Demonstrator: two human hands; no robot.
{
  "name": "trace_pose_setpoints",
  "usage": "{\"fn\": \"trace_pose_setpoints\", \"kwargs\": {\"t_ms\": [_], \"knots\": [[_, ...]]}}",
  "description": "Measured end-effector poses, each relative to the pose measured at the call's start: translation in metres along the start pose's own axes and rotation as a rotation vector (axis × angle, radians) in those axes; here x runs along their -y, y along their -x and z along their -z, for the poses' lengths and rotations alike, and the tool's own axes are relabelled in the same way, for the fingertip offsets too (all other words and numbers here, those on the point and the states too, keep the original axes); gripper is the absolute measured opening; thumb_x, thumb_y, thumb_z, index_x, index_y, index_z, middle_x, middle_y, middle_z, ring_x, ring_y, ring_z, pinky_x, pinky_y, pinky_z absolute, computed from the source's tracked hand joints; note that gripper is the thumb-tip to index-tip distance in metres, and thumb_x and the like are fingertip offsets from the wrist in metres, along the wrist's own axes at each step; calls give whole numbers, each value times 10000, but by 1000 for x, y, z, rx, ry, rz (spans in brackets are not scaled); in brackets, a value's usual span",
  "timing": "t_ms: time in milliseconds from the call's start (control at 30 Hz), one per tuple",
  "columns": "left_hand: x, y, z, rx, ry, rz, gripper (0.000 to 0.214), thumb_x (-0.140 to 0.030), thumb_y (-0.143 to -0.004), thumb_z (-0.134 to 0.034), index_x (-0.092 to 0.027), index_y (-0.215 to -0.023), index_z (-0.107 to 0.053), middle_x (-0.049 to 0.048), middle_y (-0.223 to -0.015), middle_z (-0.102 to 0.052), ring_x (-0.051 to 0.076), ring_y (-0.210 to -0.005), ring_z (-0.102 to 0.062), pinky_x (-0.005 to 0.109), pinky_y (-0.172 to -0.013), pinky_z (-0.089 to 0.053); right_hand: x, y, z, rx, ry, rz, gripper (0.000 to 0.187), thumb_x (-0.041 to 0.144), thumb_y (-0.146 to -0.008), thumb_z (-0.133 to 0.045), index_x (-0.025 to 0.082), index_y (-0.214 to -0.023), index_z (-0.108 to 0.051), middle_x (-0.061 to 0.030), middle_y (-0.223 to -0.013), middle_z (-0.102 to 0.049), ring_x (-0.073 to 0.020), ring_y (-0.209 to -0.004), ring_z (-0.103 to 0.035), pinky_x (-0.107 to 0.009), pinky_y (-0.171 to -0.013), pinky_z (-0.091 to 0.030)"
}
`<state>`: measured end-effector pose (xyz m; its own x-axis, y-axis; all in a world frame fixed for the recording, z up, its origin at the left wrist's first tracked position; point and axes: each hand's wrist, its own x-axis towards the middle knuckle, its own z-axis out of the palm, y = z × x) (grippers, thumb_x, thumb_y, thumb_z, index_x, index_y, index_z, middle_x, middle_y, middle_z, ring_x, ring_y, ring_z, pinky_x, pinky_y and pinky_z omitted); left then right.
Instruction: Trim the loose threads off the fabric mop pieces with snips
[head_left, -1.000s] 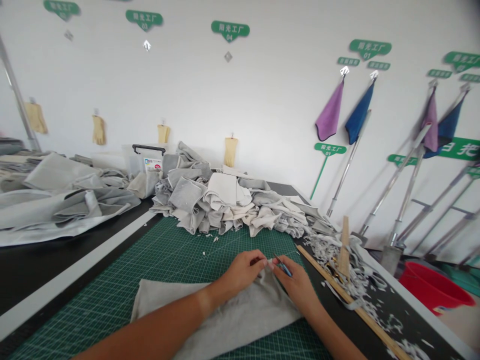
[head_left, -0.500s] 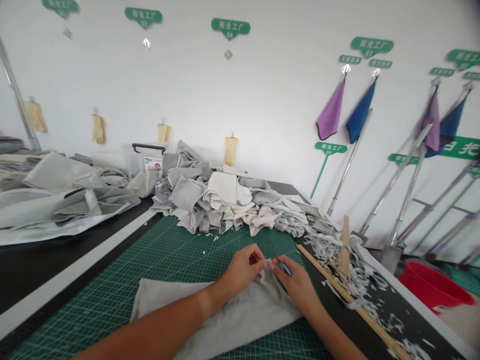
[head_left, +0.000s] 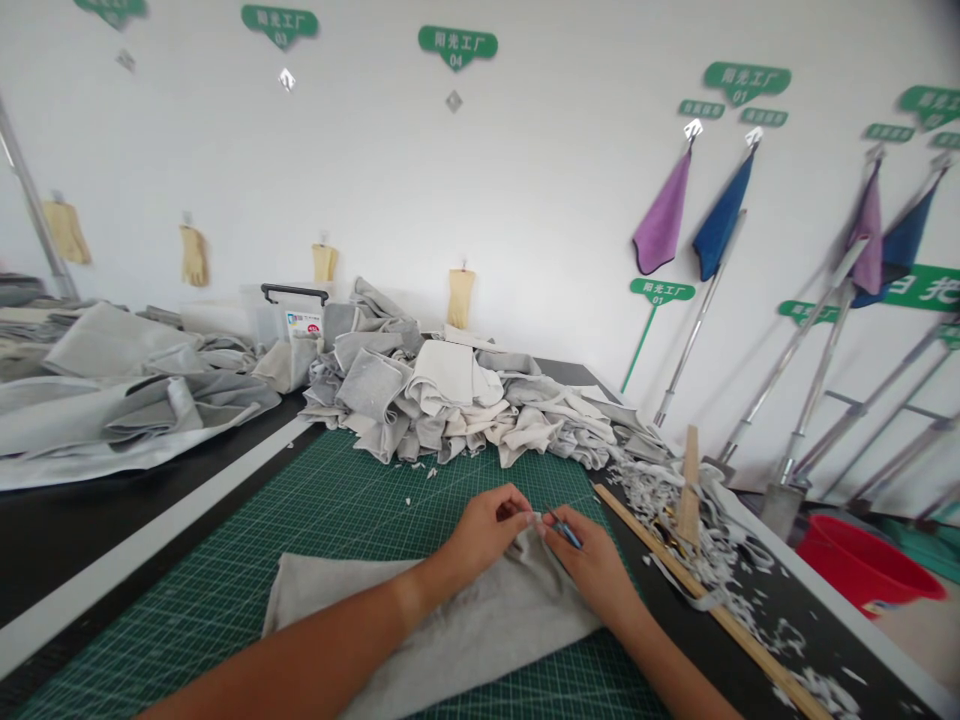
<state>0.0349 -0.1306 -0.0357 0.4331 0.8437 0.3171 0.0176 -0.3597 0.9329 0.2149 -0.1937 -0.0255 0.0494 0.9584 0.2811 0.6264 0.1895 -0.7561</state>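
Observation:
A light grey cloth [head_left: 465, 640] lies spread on the green cutting mat [head_left: 217, 600], its far right corner lifted a little. My left hand [head_left: 491, 522] is closed, thumb and fingers pinching that corner. Close beside it, my right hand [head_left: 589, 555] is closed too, fingertips at the same corner. It holds a small blue-handled tool [head_left: 568, 534] with a thin dark tip, whose exact kind I cannot make out. The two hands' fingertips nearly meet at the cloth edge.
Behind the mat rises a heap of grey cloths [head_left: 442, 390]. More cloth pieces [head_left: 135, 420] lie at left. To the right are wooden strips [head_left: 720, 610], shredded scraps [head_left: 720, 535] and a red bucket [head_left: 862, 565]. Purple [head_left: 664, 220] and blue cloths [head_left: 722, 220] hang on the wall.
Both hands keep their pinch at the cloth corner, with barely any movement. The whole view has shifted slightly.

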Motion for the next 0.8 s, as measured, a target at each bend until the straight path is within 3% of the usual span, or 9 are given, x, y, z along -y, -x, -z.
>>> {"fn": "trace_pose_setpoints", "kwargs": {"t_ms": [300,800], "knots": [[-1,-2,3,94,-25,24,197,-310,-812,-671,-152,-914,-729,44,-798,-684,155,-738,-591,260,-688,-434,-5,-1,-1,12,6,-9,258,444,-882,-561,208,-843,-659,19,-713,-589,-161,-664,-509,-246,-603,-369],[1,-5,4,43,65,3,243,-371,-845,-641,-149,-912,-714,45,-810,-686,151,-744,-592,252,-706,-451,-4,0,-2,51,24,-41,249,459,-891,-560,225,-879,-647,36,-672,-552,-149,-622,-490,-244,-581,-347]]}}
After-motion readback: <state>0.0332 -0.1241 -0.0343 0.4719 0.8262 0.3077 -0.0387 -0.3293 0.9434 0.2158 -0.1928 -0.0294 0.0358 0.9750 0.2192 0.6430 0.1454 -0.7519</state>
